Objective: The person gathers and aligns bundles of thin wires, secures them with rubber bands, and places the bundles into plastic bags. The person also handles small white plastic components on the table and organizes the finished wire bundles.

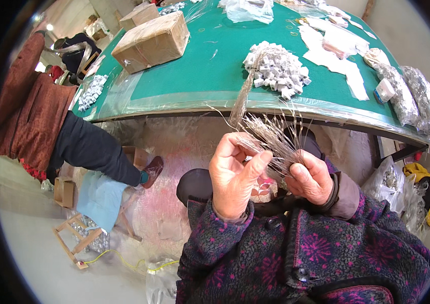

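My right hand (310, 177) grips a bundle of thin silvery wires (276, 137), with thumb and fingers closed around its lower part. Strands fan out from it up toward the table edge, some with small beads at their ends. At the bundle's left side, my left hand (238, 172) has its fingers curled and its thumb bent over, closed on some of the same wires. Exactly which strands it pinches is hard to see. A hank of wires (241, 99) hangs over the table edge from a pile of small white plastic boxes (281, 73).
A taped cardboard box (151, 43) stands on the green table (210, 66) at far left. White cloths (331, 50) and clear bags of silvery material (423, 96) lie to the right. A person in brown (42, 111) stands at left, beside a wooden stool (85, 243) with a blue cloth.
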Demonstrator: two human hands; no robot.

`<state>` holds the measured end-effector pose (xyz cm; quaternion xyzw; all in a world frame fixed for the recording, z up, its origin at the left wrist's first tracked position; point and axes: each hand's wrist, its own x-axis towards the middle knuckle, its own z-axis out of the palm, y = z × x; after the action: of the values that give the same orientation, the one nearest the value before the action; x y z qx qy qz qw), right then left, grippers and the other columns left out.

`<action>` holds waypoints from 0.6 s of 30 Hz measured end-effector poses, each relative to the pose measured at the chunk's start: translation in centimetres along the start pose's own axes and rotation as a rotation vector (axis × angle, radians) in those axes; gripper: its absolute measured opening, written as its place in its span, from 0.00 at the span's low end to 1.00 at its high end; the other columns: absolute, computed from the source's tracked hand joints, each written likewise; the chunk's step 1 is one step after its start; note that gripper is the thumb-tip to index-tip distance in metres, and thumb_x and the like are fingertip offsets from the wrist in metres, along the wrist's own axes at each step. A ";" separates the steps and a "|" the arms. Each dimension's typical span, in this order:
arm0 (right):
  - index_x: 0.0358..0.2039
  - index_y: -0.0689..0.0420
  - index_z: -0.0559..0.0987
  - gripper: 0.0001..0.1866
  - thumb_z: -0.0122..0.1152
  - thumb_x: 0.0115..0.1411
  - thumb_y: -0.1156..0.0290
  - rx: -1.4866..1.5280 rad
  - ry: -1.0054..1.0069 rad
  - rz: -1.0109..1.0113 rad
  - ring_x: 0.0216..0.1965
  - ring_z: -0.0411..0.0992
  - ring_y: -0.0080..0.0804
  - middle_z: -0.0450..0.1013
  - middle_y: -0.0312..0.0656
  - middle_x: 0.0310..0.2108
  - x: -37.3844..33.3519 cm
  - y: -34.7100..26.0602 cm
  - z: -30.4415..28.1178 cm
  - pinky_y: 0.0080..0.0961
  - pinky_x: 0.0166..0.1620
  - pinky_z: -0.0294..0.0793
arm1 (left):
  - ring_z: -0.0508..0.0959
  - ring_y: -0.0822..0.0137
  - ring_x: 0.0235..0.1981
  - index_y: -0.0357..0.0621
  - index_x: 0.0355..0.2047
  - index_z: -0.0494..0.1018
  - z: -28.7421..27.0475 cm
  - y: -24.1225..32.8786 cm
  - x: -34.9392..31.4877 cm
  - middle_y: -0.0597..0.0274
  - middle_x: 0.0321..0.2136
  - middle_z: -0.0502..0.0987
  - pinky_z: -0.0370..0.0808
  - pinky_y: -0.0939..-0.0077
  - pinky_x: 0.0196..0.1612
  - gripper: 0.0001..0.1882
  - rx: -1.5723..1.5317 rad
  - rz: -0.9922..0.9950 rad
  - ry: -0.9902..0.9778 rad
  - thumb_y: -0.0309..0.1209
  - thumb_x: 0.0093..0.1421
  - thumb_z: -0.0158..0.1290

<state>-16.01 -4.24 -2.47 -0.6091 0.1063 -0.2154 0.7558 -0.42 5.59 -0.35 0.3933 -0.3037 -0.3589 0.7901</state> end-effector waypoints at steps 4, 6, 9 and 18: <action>0.43 0.61 0.70 0.13 0.46 0.70 0.64 -0.077 -0.006 0.012 0.21 0.57 0.12 0.63 0.26 0.21 0.1 0.0 -0.3 0.15 0.24 0.57 | 0.74 0.76 0.22 0.37 0.36 0.69 0.4 0.4 -0.2 0.65 0.26 0.74 0.75 0.82 0.27 0.05 -0.012 -0.032 0.051 0.20 0.61 0.54; 0.44 0.62 0.70 0.13 0.46 0.70 0.64 -0.047 0.009 0.014 0.21 0.58 0.13 0.64 0.26 0.21 0.2 0.0 -0.2 0.16 0.24 0.57 | 0.76 0.75 0.23 0.36 0.37 0.70 0.6 0.7 -0.2 0.62 0.28 0.75 0.75 0.82 0.27 0.05 -0.029 -0.048 0.046 0.22 0.62 0.53; 0.46 0.62 0.70 0.14 0.45 0.70 0.64 0.025 0.033 -0.025 0.22 0.59 0.13 0.65 0.27 0.24 0.3 0.0 0.0 0.15 0.25 0.57 | 0.76 0.74 0.24 0.35 0.40 0.70 0.7 0.8 -0.1 0.59 0.31 0.76 0.75 0.82 0.28 0.06 -0.036 -0.040 0.037 0.24 0.64 0.50; 0.43 0.60 0.69 0.13 0.44 0.71 0.63 0.101 0.089 0.001 0.18 0.54 0.12 0.59 0.25 0.19 0.3 0.0 0.2 0.14 0.21 0.50 | 0.74 0.73 0.32 0.34 0.49 0.65 0.6 -0.2 0.7 0.58 0.36 0.74 0.76 0.77 0.32 0.16 -0.142 -0.011 0.048 0.34 0.67 0.47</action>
<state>-15.64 -4.14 -2.43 -0.5599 0.1291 -0.2470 0.7803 -0.57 4.72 -0.07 0.3465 -0.2563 -0.3741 0.8212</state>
